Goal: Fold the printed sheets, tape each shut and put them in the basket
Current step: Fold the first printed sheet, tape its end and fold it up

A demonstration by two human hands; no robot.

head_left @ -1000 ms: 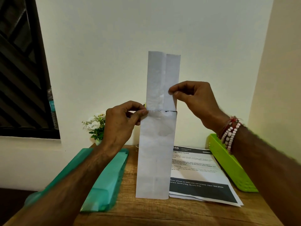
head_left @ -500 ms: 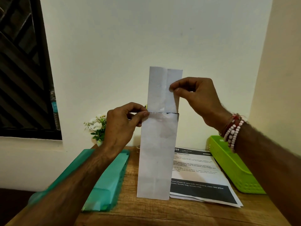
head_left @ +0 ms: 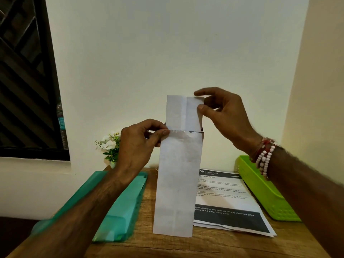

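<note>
folded sheet (head_left: 178, 183) upright on table (head_left: 167, 246) | left hand (head_left: 137, 146) pinches crease | right hand (head_left: 223, 112) pinches top flap

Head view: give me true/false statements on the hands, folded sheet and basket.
1. The folded sheet is held upright over the table. True.
2. The left hand lies flat on the table. False: it pinches the sheet's left edge at the crease.
3. The right hand holds the sheet's upper right edge. True.
4. The green basket sits left of the sheet. False: it sits right of it; a teal folder is on the left.
5. Printed sheets lie between the folded sheet and the basket. True.
</note>
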